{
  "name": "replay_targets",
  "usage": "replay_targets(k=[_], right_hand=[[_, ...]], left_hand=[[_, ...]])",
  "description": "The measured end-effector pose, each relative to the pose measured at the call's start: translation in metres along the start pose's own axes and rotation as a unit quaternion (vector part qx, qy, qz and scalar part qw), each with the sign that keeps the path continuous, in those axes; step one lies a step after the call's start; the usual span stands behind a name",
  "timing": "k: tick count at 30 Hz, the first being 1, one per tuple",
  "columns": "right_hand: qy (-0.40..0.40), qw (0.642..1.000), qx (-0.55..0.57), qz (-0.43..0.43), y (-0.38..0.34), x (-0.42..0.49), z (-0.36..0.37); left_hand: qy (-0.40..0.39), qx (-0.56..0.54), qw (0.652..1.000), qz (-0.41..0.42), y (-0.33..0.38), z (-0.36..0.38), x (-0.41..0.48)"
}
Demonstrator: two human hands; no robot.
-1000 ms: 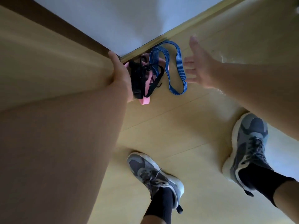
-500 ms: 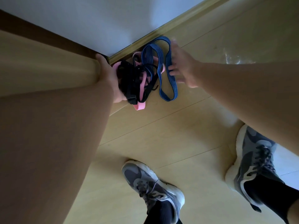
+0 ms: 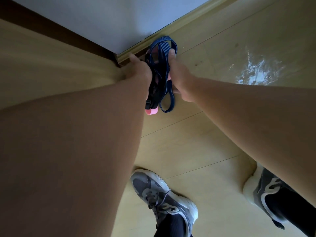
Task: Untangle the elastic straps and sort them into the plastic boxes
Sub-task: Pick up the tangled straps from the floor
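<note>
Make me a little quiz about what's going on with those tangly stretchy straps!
1. True or false: the tangled bundle of blue, black and pink elastic straps lies untouched on the pale wooden floor.
2. Which of the left hand and right hand holds the bundle? A: only left. B: only right. C: both.
3. Fill in: the striped strap looping out at the bundle's far end is ____.

Key: 1 false, it is held up above the floor. 2 C. 3 blue.

Left hand [image 3: 138, 72], right hand [image 3: 181, 77] grip tangled straps [image 3: 161, 50] above wooden floor [image 3: 188, 134].
</note>
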State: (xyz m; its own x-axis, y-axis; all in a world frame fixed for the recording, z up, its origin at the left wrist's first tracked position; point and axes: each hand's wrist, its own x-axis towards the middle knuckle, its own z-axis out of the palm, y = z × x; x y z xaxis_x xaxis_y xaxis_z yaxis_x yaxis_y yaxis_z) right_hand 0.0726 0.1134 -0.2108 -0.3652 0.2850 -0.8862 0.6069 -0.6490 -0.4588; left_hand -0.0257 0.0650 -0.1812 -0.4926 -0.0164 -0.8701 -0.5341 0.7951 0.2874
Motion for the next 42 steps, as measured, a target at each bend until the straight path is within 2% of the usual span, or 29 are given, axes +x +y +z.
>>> replay_targets(k=[3,4,6,9,13,16,21,25,29,37,42], right_hand=[[-0.019,1.000,0.009,0.006,0.002,-0.002,-0.009],[-0.024,1.000,0.008,0.006,0.002,-0.003,-0.011],[-0.027,1.000,0.002,0.006,0.001,-0.003,-0.012],[-0.018,1.000,-0.004,0.007,-0.001,-0.002,-0.008],[-0.026,0.999,0.017,0.017,-0.003,-0.005,0.004],[-0.032,0.998,0.050,0.020,-0.001,-0.011,0.010],[-0.037,0.988,0.143,0.036,-0.003,-0.037,0.005],[-0.034,0.986,0.163,0.023,-0.007,-0.073,-0.015],[0.009,0.984,0.176,0.001,-0.021,-0.122,-0.032],[0.095,0.991,0.091,-0.035,-0.061,-0.258,-0.053],[0.117,0.987,0.088,-0.072,-0.104,-0.353,-0.077]], left_hand=[[0.028,0.046,0.998,0.013,-0.007,0.002,-0.001],[0.010,0.019,1.000,-0.005,-0.008,0.001,-0.003],[-0.073,-0.056,0.996,-0.022,-0.010,-0.006,0.004],[-0.105,-0.168,0.980,-0.025,-0.014,-0.028,0.008],[-0.123,-0.084,0.989,0.004,-0.017,-0.041,0.004],[-0.169,-0.107,0.980,-0.005,-0.015,-0.032,-0.009],[-0.179,-0.127,0.975,-0.044,-0.006,-0.015,-0.043],[-0.175,-0.097,0.979,-0.045,0.010,-0.008,-0.084],[-0.193,-0.112,0.975,-0.011,0.017,-0.003,-0.139],[-0.223,-0.158,0.962,0.017,0.022,-0.008,-0.270],[-0.247,-0.161,0.954,0.059,0.050,-0.026,-0.370]])
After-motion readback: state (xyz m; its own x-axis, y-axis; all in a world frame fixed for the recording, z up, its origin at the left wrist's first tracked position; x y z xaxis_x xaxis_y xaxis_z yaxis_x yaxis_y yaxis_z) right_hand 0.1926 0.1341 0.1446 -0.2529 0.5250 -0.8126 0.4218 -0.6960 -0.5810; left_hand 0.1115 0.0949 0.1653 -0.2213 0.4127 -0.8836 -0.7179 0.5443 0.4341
